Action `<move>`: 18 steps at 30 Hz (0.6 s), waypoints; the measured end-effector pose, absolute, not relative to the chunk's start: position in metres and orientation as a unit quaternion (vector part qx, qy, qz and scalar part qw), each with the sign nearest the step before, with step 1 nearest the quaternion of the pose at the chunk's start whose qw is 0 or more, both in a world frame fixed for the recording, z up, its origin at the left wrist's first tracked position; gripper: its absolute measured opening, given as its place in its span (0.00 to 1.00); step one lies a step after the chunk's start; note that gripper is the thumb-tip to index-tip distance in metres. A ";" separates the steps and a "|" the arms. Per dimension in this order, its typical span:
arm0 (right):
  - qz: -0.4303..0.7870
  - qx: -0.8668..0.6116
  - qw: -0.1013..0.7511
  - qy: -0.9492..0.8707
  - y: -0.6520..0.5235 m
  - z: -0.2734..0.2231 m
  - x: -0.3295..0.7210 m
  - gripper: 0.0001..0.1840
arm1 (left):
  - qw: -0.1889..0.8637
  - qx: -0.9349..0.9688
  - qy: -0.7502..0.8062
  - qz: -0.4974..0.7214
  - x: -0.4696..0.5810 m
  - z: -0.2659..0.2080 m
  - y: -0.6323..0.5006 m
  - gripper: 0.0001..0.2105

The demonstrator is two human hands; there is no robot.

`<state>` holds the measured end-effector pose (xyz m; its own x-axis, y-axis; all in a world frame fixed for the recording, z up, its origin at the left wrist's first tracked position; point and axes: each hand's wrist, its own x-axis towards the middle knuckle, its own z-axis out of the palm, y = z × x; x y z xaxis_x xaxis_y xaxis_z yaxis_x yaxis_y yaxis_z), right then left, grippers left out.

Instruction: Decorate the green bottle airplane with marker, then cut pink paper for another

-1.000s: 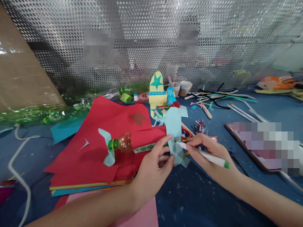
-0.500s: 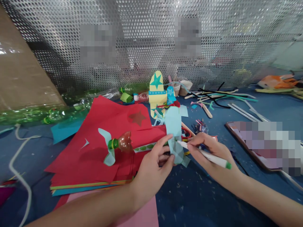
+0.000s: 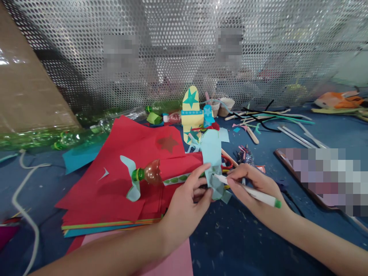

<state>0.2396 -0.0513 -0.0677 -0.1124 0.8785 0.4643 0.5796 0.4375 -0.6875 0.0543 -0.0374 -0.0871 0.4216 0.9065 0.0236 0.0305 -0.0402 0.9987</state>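
Note:
My left hand (image 3: 188, 203) pinches the near end of a light blue paper cutout (image 3: 212, 147), thumb and fingers on its left edge. Between the fingers of my right hand (image 3: 255, 191) is a white marker (image 3: 260, 196) with a green end, its tip at the cutout's lower half. Faint marks show there. Left of my hands, a cut brown bottle top (image 3: 152, 171) with a green cap (image 3: 138, 174) and a pale blue paper propeller (image 3: 132, 193) lies on red paper sheets (image 3: 109, 195). A paper strip with green ovals (image 3: 178, 179) runs toward the cutout.
A yellow paper plane with teal stars (image 3: 191, 119) stands behind the cutout. Red-handled scissors (image 3: 228, 163) lie beside it. Pipe cleaners (image 3: 261, 117) and a phone (image 3: 301, 180) are on the right. Plastic bottles (image 3: 115, 120) line the perforated metal panel (image 3: 172, 50).
The marker tip has shifted very slightly down and right on the light blue paper, with my right hand. My left hand keeps its hold; the whole view moves slightly.

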 end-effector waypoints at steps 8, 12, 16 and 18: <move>0.166 -0.485 0.426 -0.746 -0.050 -0.066 0.238 0.06 | 0.574 0.615 0.388 0.377 0.055 -0.087 -0.037 0.22; 0.165 -0.479 0.426 -0.749 -0.050 -0.067 0.239 0.05 | 0.579 0.611 0.385 0.378 0.055 -0.088 -0.036 0.22; 0.167 -0.469 0.428 -0.754 -0.050 -0.068 0.240 0.05 | 0.580 0.611 0.381 0.381 0.054 -0.089 -0.038 0.22; 0.167 -0.463 0.428 -0.758 -0.050 -0.069 0.240 0.05 | 0.576 0.612 0.384 0.382 0.054 -0.089 -0.039 0.22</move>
<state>0.2399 -0.0497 -0.0685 -0.2056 0.8445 0.4946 0.5596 0.5160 -0.6485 0.0542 -0.0385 -0.0894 0.4128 0.9104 0.0258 0.0291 -0.0415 0.9987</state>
